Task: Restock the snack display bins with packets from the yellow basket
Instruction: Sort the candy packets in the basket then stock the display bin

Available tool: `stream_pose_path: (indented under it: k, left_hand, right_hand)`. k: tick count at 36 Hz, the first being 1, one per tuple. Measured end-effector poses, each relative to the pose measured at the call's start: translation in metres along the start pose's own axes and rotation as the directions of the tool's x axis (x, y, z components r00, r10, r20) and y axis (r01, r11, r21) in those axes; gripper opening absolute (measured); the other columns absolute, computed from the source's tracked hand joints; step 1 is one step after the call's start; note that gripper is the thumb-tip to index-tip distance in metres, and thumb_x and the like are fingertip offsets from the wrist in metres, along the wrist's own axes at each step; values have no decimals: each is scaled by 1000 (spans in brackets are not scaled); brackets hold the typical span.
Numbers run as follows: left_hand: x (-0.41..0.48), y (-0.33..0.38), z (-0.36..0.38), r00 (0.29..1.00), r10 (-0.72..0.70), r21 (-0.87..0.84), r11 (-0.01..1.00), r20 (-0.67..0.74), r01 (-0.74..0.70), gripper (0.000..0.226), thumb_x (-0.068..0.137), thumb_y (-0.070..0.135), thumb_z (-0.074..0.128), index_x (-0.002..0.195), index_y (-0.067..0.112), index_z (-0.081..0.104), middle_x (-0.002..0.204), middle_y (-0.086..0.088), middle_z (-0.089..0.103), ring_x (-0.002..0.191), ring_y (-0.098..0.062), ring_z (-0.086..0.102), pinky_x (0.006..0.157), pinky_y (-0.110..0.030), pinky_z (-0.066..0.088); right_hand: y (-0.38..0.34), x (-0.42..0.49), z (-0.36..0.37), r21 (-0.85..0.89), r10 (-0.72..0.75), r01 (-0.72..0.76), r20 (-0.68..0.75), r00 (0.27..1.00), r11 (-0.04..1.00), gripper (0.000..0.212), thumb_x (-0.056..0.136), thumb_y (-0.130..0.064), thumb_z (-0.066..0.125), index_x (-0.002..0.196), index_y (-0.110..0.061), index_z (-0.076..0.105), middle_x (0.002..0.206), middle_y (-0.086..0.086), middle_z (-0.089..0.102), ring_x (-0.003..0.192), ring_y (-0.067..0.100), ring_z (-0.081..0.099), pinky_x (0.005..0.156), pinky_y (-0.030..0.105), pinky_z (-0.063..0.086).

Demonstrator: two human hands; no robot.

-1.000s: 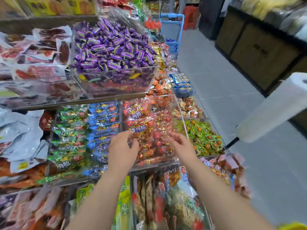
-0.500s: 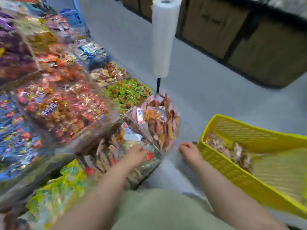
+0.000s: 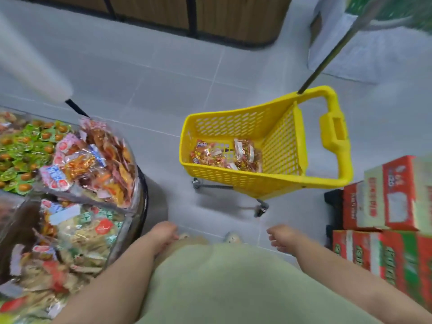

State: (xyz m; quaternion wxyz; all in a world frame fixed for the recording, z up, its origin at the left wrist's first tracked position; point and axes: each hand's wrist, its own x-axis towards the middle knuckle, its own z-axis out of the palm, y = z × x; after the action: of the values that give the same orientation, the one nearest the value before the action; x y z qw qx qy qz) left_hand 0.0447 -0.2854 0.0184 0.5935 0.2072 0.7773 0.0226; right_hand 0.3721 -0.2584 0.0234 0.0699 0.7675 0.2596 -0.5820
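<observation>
The yellow basket (image 3: 236,122) stands on wheels on the grey floor, right of centre, with a few red and orange snack packets (image 3: 225,155) lying in its bottom. The clear display bins (image 3: 138,183) full of packets fill the left side. My left hand (image 3: 163,232) hangs low beside the bins' corner, fingers loosely curled, holding nothing. My right hand (image 3: 284,237) hangs low in front of my body, well short of the basket, fingers relaxed and empty.
Stacked red and green cartons (image 3: 385,206) stand at the right, close to the basket's handle (image 3: 334,132). A blurred white bag roll (image 3: 32,71) on a black post rises at the upper left. A dark wooden counter (image 3: 187,17) runs along the back.
My view has swung from the display bins down and right to the floor and basket. Both hands left the bins and dropped low near my waist, empty.
</observation>
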Motion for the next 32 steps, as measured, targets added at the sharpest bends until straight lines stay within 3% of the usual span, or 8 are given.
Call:
stream_pose_path:
  k: [6,9,15,20,23,26,28,32]
  left_hand:
    - [11,53,21,997,80,162,984,11,-81,31,99,12,44,69,12,52,70,-6,57,44,-12,46,40,-20,32]
    - [20,78,23,996,91,157,983,26,-94,25,99,11,42,75,11,49,75,-7,56,41,-10,46,33,-14,28]
    - [49,117,9,998,55,89,994,25,-57,13,97,17,48,90,9,54,80,-9,58,56,-17,46,49,-24,32]
    - [83,163,-22,999,30,109,993,31,-33,17,96,20,47,90,7,57,90,-15,61,60,-22,48,53,-23,31]
    - [103,198,-43,998,58,109,992,16,-59,12,99,21,46,98,11,52,88,-10,60,65,-19,52,57,-26,35]
    - [125,233,-63,994,99,90,991,-40,-95,12,99,16,46,96,7,52,78,-9,58,64,-20,53,63,-28,42]
    - [140,253,-76,990,123,82,990,-69,-117,14,98,15,47,89,7,54,77,-10,59,65,-20,54,71,-31,46]
    - [168,282,-91,980,166,178,973,-111,-145,20,93,13,51,73,12,55,85,-15,60,78,-26,57,77,-36,47]
  right_hand:
    - [-31,6,-40,104,-116,130,-125,985,986,27,93,-13,49,69,-23,45,81,2,49,85,20,48,77,31,42]
    - [-49,9,-47,215,-134,155,-107,985,964,25,92,-11,48,69,-20,48,73,1,49,66,15,48,60,25,38]
    - [-101,21,-52,313,-153,162,-51,987,936,16,92,-22,51,77,-20,52,77,3,56,64,10,51,57,22,35]
    - [-153,42,-58,363,-133,148,-66,989,920,14,93,-24,53,80,-19,54,79,3,56,71,17,50,69,28,37]
    - [-183,52,-58,388,-104,118,-59,993,914,16,95,-24,50,79,-20,53,78,-1,54,68,12,50,59,25,37]
    - [-210,64,-56,427,-42,50,-28,999,903,10,96,-21,49,95,-13,55,93,7,59,80,18,58,78,33,48]
    - [-230,69,-54,449,-6,6,-3,1000,893,25,97,-19,48,116,-3,54,118,19,61,107,32,60,96,43,45]
    - [-259,85,-46,413,20,-26,20,1000,910,33,98,-19,48,125,1,51,122,17,58,115,30,56,94,40,46]
